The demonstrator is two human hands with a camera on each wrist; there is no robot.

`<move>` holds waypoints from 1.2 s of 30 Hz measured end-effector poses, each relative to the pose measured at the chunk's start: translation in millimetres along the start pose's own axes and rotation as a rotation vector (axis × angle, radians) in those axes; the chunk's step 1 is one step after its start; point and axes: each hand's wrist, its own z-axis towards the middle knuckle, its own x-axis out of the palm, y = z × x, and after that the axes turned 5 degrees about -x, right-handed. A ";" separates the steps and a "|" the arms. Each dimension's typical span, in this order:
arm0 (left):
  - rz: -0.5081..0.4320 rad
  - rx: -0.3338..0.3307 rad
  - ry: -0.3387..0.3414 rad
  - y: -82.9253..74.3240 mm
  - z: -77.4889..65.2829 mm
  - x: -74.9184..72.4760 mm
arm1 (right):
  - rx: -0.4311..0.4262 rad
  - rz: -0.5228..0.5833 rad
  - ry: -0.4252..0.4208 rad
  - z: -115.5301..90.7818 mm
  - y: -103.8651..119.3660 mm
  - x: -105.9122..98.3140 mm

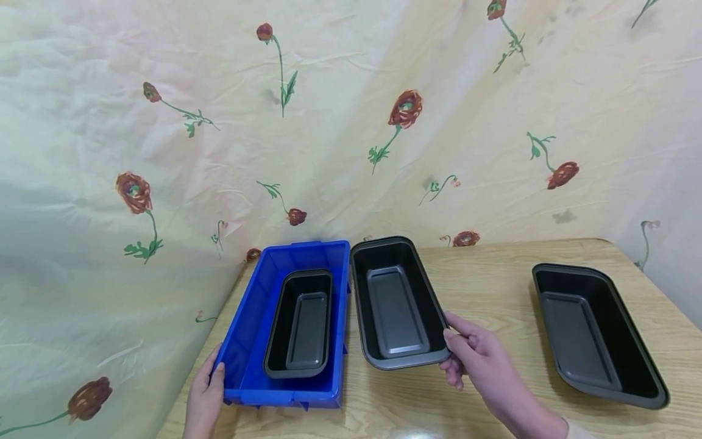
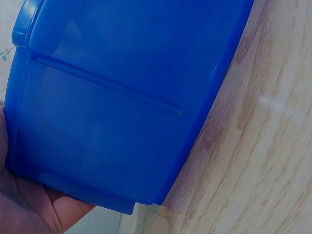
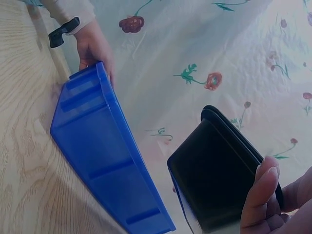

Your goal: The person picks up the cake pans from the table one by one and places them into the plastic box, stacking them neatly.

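My right hand (image 1: 474, 356) pinches the near right corner of a dark loaf pan (image 1: 397, 311), thumb over the rim and fingers beneath. This pan is raised over the table, just right of a blue plastic bin (image 1: 252, 335). In the right wrist view its dark outer side (image 3: 214, 175) faces the camera. My left hand (image 1: 205, 390) grips the bin's near left corner, and in the left wrist view fingers curl under the bin's rim (image 2: 73, 192). Inside the bin lies a second loaf pan (image 1: 307, 341), open side up.
A third loaf pan (image 1: 598, 335) rests at the right of the wooden table (image 1: 482, 280). Behind the table hangs a pale flowered cloth (image 1: 340, 134), which also runs down along the left edge.
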 end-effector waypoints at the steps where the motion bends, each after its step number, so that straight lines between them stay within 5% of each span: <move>1: -0.004 0.000 0.002 0.2 -0.2 -0.2 | 0.000 0.002 0.003 0.3 0.1 0.6; 36: -0.026 -0.006 0.006 -1.2 -1.7 -0.9 | -0.059 0.067 0.088 15.7 -8.6 26.9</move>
